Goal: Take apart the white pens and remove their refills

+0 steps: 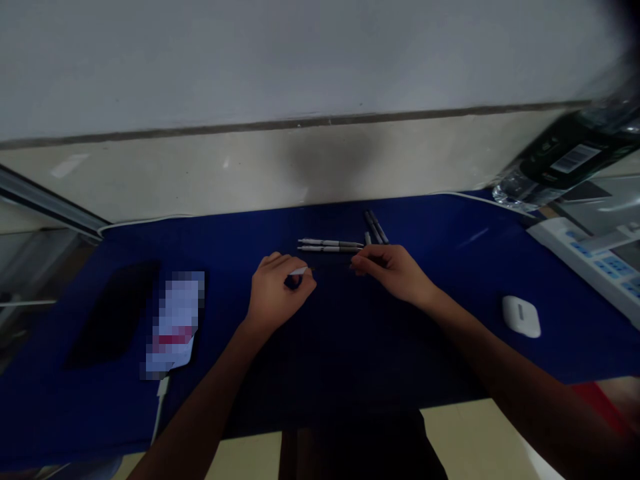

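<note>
My left hand (280,290) is closed, its fingers curled round a white pen piece (299,271) whose end shows between thumb and forefinger. Opposite it, my right hand (393,270) pinches with thumb and fingertips. What it grips is too small and dark to make out; a faint thin line seems to run between the two hands. Just beyond the hands, two white and grey pens (327,245) lie side by side. Darker pens (376,227) lie at a slant behind my right hand, beside a small pale piece (367,238).
A lit phone (175,320) with a cable lies on the blue tabletop (320,373), beside a dark flat object (114,313). To the right are a white earbud case (521,317), a power strip (585,257) and a water bottle (565,157). A wall (210,173) bounds the back.
</note>
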`<state>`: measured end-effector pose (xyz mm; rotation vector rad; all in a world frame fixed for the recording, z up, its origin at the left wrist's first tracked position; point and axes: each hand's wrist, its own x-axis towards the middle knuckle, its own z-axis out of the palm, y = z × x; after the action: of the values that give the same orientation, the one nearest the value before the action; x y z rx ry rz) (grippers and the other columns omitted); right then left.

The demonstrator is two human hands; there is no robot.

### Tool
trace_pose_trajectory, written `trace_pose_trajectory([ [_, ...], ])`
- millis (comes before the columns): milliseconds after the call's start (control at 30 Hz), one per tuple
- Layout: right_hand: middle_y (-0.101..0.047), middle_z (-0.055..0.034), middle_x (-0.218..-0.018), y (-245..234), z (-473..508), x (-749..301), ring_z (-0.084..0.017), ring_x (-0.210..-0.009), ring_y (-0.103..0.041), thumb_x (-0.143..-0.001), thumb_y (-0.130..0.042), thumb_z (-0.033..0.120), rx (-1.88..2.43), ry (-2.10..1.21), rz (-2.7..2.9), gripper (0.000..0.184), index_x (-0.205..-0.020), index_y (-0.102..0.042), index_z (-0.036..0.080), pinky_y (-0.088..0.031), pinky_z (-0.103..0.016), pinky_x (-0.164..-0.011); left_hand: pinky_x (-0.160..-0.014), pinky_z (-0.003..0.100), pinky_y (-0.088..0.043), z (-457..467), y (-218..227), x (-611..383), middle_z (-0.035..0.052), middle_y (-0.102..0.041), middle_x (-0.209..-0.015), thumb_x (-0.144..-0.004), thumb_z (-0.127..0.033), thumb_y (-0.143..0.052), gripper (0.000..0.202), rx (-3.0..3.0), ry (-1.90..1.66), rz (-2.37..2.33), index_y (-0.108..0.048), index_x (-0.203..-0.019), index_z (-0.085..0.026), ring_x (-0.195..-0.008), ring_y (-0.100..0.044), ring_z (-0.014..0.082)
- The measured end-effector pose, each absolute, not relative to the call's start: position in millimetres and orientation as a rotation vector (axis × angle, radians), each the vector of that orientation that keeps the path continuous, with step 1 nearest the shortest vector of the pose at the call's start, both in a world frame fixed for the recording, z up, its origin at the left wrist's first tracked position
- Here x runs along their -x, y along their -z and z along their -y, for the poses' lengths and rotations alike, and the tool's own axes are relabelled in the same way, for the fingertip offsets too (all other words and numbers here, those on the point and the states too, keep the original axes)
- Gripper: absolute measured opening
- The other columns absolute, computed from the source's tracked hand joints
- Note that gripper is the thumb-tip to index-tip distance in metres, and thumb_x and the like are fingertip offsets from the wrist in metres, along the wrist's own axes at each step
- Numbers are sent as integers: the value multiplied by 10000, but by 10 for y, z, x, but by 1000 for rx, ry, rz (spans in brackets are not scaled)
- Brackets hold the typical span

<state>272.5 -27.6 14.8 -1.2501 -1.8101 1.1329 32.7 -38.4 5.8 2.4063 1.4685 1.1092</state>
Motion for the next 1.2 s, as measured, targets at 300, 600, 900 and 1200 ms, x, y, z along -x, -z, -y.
trace_pose_trajectory([
  [300, -702, -25, -816, -126, 268, -2733, -165, -730, -641, -861, -635, 386, 1251, -1105, 1780, 199, -888, -711, 203, -469, -280, -653, -688, 316, -418, 382, -48, -330, -14, -600, -628, -823, -203, -539, 150, -2398, -1098, -1498, -599, -686, -195, -624, -523, 151],
  [600, -701, -10, -846, -128, 266, -2736, -149, -752, -639, -837, -673, 349, 1230, -1114, 1778, 152, -906, -708, 218, -471, -261, -663, -678, 312, -412, 376, -50, -332, -14, -597, -626, -818, -197, -543, 145, -2396, -1097, -1501, -597, -683, -197, -625, -521, 152],
  [900, -692, -17, -803, -131, 270, -2728, -154, -723, -632, -856, -645, 369, 1235, -1095, 1796, 173, -872, -704, 207, -466, -275, -652, -665, 316, -408, 378, -58, -325, -20, -570, -595, -819, -192, -543, 159, -2400, -1100, -1482, -589, -667, -192, -606, -506, 150],
  [1200, -681, -22, -788, -143, 274, -2733, -155, -702, -616, -881, -605, 407, 1253, -1115, 1792, 226, -860, -697, 201, -454, -278, -633, -666, 318, -414, 387, -46, -326, -16, -597, -626, -821, -185, -546, 146, -2415, -1122, -1469, -598, -685, -195, -608, -514, 148],
])
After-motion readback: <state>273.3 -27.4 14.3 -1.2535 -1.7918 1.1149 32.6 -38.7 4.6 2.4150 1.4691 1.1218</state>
